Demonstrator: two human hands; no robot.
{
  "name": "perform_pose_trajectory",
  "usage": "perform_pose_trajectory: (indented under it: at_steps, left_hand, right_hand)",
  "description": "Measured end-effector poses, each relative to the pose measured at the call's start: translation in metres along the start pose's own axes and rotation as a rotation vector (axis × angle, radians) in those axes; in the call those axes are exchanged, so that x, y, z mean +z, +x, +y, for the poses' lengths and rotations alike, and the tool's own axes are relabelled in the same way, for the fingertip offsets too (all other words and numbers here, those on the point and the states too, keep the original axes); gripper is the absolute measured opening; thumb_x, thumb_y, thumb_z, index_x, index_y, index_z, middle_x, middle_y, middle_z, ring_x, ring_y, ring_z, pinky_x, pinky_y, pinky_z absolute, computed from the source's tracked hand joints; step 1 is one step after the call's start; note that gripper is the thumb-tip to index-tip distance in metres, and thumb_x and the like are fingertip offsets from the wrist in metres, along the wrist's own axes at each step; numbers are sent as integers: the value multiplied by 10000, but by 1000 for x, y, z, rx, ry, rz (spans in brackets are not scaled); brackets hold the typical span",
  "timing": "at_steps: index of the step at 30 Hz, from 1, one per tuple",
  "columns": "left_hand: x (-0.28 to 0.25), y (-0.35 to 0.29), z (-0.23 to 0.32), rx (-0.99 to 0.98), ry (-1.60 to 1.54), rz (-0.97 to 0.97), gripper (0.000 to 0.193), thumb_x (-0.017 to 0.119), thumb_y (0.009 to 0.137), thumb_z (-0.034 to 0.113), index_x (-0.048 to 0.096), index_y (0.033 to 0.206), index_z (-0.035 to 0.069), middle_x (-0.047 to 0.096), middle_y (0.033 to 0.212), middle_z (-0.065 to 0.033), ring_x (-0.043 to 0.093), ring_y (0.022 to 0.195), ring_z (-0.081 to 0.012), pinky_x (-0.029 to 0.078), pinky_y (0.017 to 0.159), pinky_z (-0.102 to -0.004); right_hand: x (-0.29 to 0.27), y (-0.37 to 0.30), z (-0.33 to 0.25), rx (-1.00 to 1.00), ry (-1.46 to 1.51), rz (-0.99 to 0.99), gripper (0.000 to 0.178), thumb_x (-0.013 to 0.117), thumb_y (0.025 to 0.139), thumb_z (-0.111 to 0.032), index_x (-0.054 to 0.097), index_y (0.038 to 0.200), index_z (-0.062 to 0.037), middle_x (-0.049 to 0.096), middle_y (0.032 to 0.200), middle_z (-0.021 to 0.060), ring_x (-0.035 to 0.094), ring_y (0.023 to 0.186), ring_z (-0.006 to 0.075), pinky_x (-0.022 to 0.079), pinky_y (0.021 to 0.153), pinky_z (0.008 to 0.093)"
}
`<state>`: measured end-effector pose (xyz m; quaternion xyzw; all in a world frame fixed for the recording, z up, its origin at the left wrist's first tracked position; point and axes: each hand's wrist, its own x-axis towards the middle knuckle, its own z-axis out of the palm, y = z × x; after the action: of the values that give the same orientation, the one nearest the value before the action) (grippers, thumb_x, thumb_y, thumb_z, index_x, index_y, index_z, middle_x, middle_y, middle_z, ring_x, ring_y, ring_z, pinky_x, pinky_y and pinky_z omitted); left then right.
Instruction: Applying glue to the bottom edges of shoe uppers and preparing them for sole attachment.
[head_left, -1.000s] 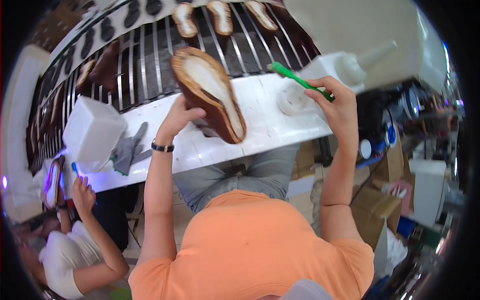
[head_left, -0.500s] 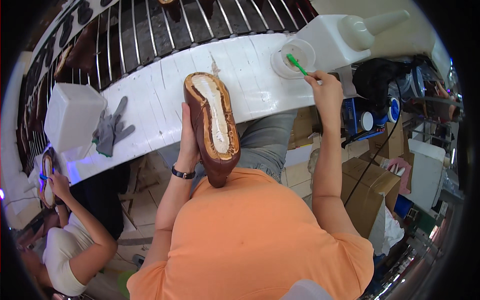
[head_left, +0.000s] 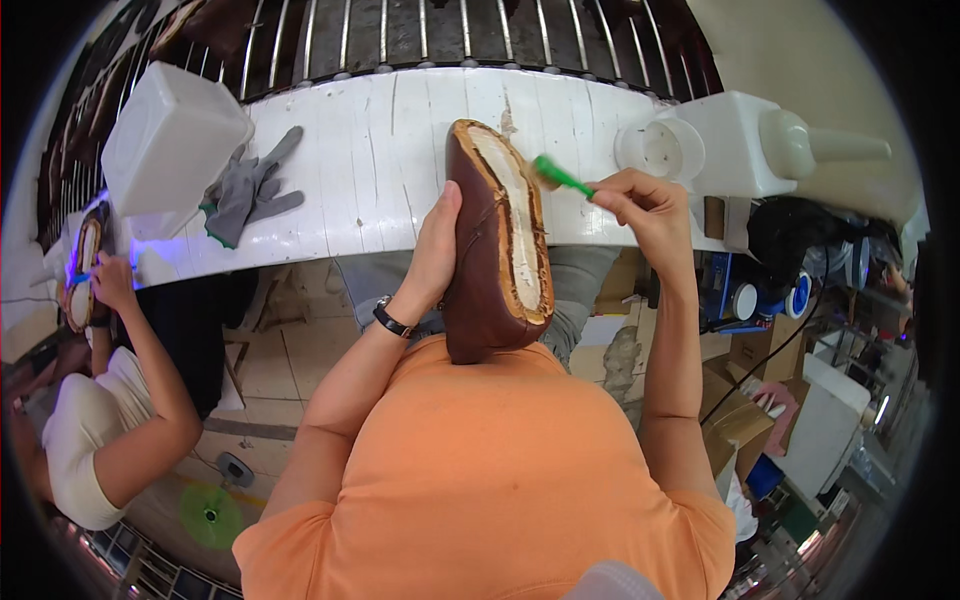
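Note:
A brown leather shoe upper point(head_left: 480, 250), its underside facing up with a cream middle strip and tan rim, leans against my orange shirt. My left hand point(head_left: 436, 240) grips its left side; some of those fingers are hidden behind it. Between the fingertips of my right hand point(head_left: 650, 215) is a small green-handled brush point(head_left: 566, 176). Its bristles, blurred by motion, are close to the shoe's upper right edge; whether they touch I cannot tell. To the right of the brush stands a translucent round tub point(head_left: 660, 147) on the white bench point(head_left: 370, 180).
A large white jug with a spout point(head_left: 735, 145) lies beyond the tub. On the left are a white plastic container point(head_left: 170, 140) and a grey glove point(head_left: 250, 190). A metal bar rack point(head_left: 420, 35) runs behind the bench. A co-worker's hand point(head_left: 113, 280) works on another shoe at far left.
My right hand has lifted the green brush out of the tub and brought it left to the shoe. My left hand has turned the shoe slightly. The view has shifted.

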<state>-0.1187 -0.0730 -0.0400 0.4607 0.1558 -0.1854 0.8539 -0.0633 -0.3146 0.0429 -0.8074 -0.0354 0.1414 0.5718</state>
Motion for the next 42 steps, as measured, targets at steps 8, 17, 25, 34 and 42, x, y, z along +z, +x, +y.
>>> perform_pose_trajectory:
  at_steps: [8, 17, 25, 34, 42]
  left_hand:
    - [-1, 4, -6, 135, 185, 32, 531, 328, 1046, 412, 532, 1147, -68, 586, 1096, -79, 503, 1014, -128, 388, 939, -264]
    - [1, 7, -10, 196, 259, 42, 530, 331, 1037, 446, 521, 1052, -48, 559, 927, -77, 476, 893, -144, 397, 866, -275]
    - [-3, 6, -10, 177, 232, 40, 520, 338, 1040, 432, 524, 1083, -51, 562, 967, -61, 476, 919, -130, 391, 883, -264]
    - [6, 0, 1, 180, 202, 49, 503, 336, 1042, 425, 522, 1085, -41, 548, 987, -47, 461, 927, -116, 385, 887, -256]
    - [-1, 4, -7, 152, 236, 29, 524, 333, 1040, 437, 524, 1125, -43, 570, 1066, -63, 478, 988, -126, 378, 934, -265]
  right_hand:
    - [21, 29, -12, -109, -265, -105, 115, 762, 794, -143, 735, 821, -35, 685, 694, 4, 446, 569, 41, 335, 514, 244]
    - [34, 108, 13, -170, -479, -149, 162, 719, 837, -159, 724, 823, 2, 642, 655, 5, 500, 601, 37, 395, 554, 221]
    - [12, 108, -14, 72, -309, -504, 137, 747, 821, -145, 717, 797, -14, 632, 698, -15, 516, 659, 33, 388, 589, 190]
    - [-9, 77, -11, 47, -247, -579, 94, 770, 768, -50, 693, 744, -3, 649, 711, 25, 542, 655, 52, 414, 586, 206]
    - [-11, 12, -34, -70, -113, -671, 116, 769, 739, -41, 681, 738, 35, 642, 698, 54, 592, 685, 99, 450, 619, 261]
